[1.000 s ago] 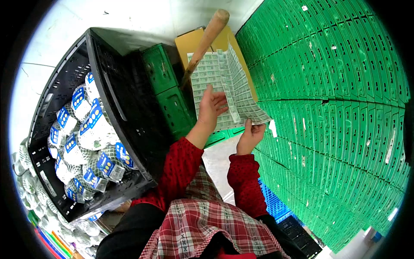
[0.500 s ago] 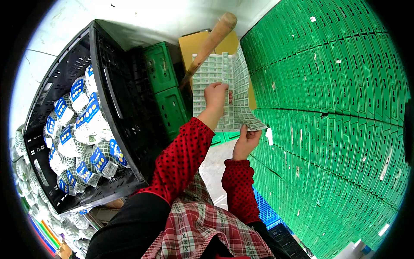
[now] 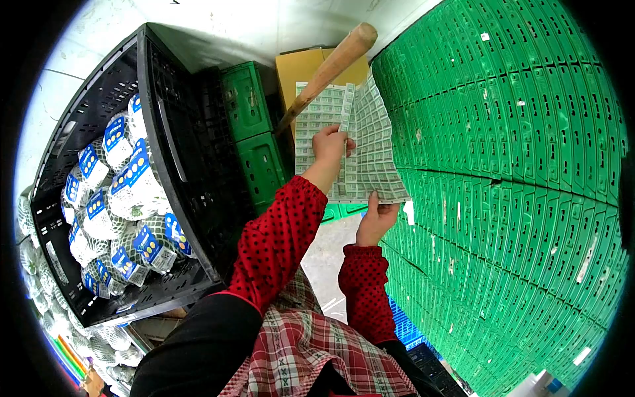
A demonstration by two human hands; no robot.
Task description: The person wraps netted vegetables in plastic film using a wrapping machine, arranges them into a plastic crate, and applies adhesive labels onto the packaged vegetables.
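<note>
Several rows of small green-and-white printed labels cover a sheet (image 3: 377, 139) lying over a cardboard box (image 3: 297, 69). Closed around a narrow label strip (image 3: 348, 106) at the middle of the sheet is my left hand (image 3: 331, 147). My right hand (image 3: 378, 217) pinches the sheet's lower edge near its right corner, thumb on top. A wooden handle (image 3: 331, 69) slants across the sheet's upper left, its lower end beside the box.
A black crate (image 3: 155, 152) at the left holds several netted white packs (image 3: 135, 192) with blue labels. Green crates (image 3: 251, 159) stand behind it. Stacked green crates (image 3: 503, 178) form a wall at the right. Blue (image 3: 405, 325) and black crates lie low.
My left hand has gone from open fingers over the sheet to closed on the strip. The sheet's right part now lies flatter and wider. My right hand stays at the lower edge.
</note>
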